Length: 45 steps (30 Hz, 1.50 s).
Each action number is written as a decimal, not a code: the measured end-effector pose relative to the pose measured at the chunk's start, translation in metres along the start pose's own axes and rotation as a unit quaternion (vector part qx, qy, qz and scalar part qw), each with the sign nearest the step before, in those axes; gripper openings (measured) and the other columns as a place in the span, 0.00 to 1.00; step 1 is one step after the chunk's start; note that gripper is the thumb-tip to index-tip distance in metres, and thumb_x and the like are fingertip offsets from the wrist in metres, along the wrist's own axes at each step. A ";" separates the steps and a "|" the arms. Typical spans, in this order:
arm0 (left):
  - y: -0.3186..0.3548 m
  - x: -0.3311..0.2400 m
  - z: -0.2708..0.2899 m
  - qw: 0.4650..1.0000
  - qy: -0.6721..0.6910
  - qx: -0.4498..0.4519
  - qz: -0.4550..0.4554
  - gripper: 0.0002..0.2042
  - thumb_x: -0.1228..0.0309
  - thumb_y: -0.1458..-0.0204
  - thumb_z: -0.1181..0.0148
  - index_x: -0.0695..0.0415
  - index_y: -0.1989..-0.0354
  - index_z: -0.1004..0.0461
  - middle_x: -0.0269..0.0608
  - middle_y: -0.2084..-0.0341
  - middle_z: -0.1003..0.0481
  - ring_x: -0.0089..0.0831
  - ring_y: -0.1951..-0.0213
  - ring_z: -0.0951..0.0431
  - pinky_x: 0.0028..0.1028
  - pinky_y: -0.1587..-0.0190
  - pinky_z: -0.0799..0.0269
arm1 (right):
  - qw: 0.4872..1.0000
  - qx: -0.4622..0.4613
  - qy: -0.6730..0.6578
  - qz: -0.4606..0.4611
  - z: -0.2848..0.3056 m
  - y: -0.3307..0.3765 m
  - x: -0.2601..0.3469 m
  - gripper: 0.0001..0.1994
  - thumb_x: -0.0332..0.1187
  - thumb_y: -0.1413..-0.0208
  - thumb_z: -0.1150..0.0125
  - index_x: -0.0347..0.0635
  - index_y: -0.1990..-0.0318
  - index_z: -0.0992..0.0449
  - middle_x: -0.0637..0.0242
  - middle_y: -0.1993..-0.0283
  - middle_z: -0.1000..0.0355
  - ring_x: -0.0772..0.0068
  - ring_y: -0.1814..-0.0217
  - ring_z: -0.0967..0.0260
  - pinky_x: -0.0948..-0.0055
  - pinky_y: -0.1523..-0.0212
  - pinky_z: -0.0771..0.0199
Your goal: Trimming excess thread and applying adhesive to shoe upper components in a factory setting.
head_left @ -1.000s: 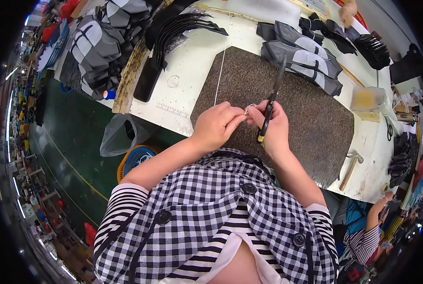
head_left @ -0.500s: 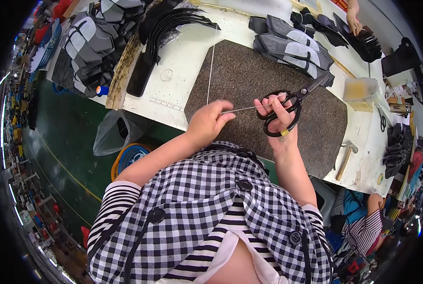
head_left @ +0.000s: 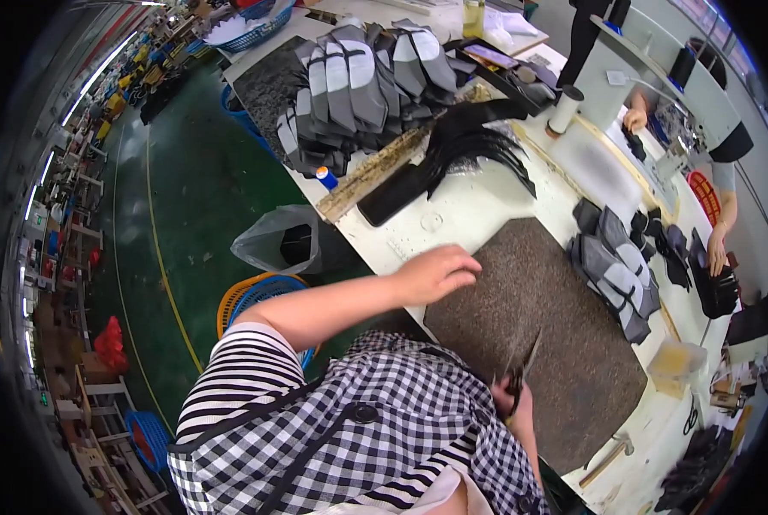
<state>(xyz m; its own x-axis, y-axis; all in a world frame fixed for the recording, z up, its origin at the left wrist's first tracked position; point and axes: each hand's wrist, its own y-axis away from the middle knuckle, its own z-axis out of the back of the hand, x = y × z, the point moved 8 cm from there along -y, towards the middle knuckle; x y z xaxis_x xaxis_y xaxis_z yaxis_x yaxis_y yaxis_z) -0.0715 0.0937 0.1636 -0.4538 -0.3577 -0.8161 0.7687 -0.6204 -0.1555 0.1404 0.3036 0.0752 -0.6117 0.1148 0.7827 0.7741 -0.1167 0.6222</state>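
Hands now parted, thread no longer seen | left hand [head_left: 444, 270]: fingers loosely extended, apparently bare | right hand [head_left: 519, 405]: fingers gripping scissors [head_left: 530, 359], mat [head_left: 573, 335] beyond fingertips

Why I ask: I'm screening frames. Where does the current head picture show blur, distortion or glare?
Head view: the scissors and right hand look smeared, likely by motion; head view: the yellow floor line bows and the corners go black; head view: the upper-left lamps glare white.

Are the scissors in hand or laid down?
In hand: the right hand grips the scissors near the handle end, their blurred blades projecting beyond it.
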 end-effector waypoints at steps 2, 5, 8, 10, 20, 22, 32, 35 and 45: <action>-0.010 0.024 0.057 0.995 -0.063 -0.072 -0.013 0.11 0.63 0.45 0.43 0.56 0.60 0.24 0.46 0.62 0.27 0.44 0.55 0.28 0.36 0.50 0.33 | 0.969 -0.126 -0.210 -0.020 0.032 0.026 -0.061 0.11 0.21 0.53 0.38 0.44 0.71 0.36 0.69 0.77 0.35 0.74 0.78 0.38 0.75 0.76 0.37; -0.083 0.026 0.131 0.989 -0.111 -0.098 -0.023 0.09 0.67 0.45 0.43 0.57 0.61 0.24 0.43 0.65 0.26 0.37 0.60 0.25 0.31 0.56 0.30 | 0.993 -0.091 -0.067 0.039 0.076 0.074 -0.141 0.13 0.20 0.53 0.38 0.44 0.72 0.39 0.71 0.78 0.39 0.77 0.79 0.41 0.77 0.78 0.39; -0.127 0.076 0.215 0.959 -0.139 -0.247 -0.028 0.10 0.65 0.46 0.43 0.60 0.65 0.23 0.48 0.67 0.25 0.42 0.60 0.25 0.35 0.58 0.30 | 0.984 -0.154 -0.086 0.032 0.094 0.098 -0.220 0.10 0.22 0.52 0.39 0.44 0.70 0.36 0.71 0.77 0.38 0.77 0.79 0.41 0.77 0.78 0.40; -0.156 0.104 0.271 0.943 -0.071 -0.320 0.053 0.12 0.63 0.48 0.41 0.61 0.67 0.22 0.50 0.69 0.25 0.44 0.61 0.25 0.36 0.58 0.31 | 0.971 -0.213 -0.104 0.033 0.128 0.107 -0.229 0.08 0.23 0.51 0.41 0.43 0.67 0.34 0.71 0.76 0.38 0.78 0.79 0.42 0.77 0.78 0.41; -0.268 0.251 0.332 0.873 0.006 -0.350 0.341 0.30 0.60 0.71 0.23 0.71 0.61 0.24 0.54 0.57 0.24 0.40 0.58 0.21 0.31 0.56 0.27 | 0.846 -0.489 -0.214 -0.005 0.136 0.188 -0.251 0.08 0.26 0.47 0.46 0.41 0.59 0.27 0.73 0.76 0.39 0.79 0.80 0.48 0.76 0.79 0.47; -0.275 0.231 0.342 0.871 0.055 -0.395 0.287 0.22 0.66 0.69 0.24 0.70 0.67 0.22 0.47 0.65 0.21 0.33 0.66 0.21 0.29 0.60 0.29 | 0.815 -0.532 -0.230 -0.012 0.145 0.197 -0.248 0.09 0.27 0.46 0.48 0.41 0.57 0.27 0.74 0.77 0.40 0.79 0.80 0.49 0.76 0.79 0.48; -0.227 0.061 0.379 0.839 0.448 -0.282 -0.125 0.16 0.64 0.43 0.42 0.64 0.55 0.32 0.45 0.60 0.24 0.37 0.56 0.24 0.36 0.50 0.29 | 0.754 -0.610 -0.243 -0.018 0.154 0.231 -0.261 0.13 0.37 0.43 0.41 0.44 0.52 0.29 0.74 0.66 0.30 0.82 0.78 0.40 0.81 0.77 0.38; -0.175 -0.015 0.270 0.824 0.479 -0.266 -0.145 0.12 0.70 0.40 0.48 0.62 0.52 0.35 0.42 0.55 0.26 0.31 0.52 0.25 0.33 0.46 0.29 | 0.745 -0.620 -0.244 -0.028 0.168 0.207 -0.240 0.16 0.29 0.41 0.45 0.37 0.47 0.32 0.63 0.53 0.25 0.82 0.72 0.34 0.82 0.79 0.41; 0.028 0.110 -0.123 0.703 0.481 0.041 0.523 0.20 0.61 0.38 0.52 0.64 0.46 0.37 0.44 0.55 0.26 0.35 0.53 0.25 0.34 0.48 0.30 | 0.832 -0.507 -0.172 0.147 0.269 0.118 -0.050 0.09 0.26 0.46 0.38 0.43 0.61 0.31 0.73 0.68 0.31 0.87 0.80 0.43 0.85 0.81 0.44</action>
<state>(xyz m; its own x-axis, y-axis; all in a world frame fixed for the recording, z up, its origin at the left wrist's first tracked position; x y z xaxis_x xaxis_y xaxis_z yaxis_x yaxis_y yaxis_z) -0.0440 0.1232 0.0009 0.8845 -0.0343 -0.4652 0.4092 -0.4220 0.8090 0.3062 0.5495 0.1048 -0.2033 0.1893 0.9606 0.2401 -0.9415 0.2363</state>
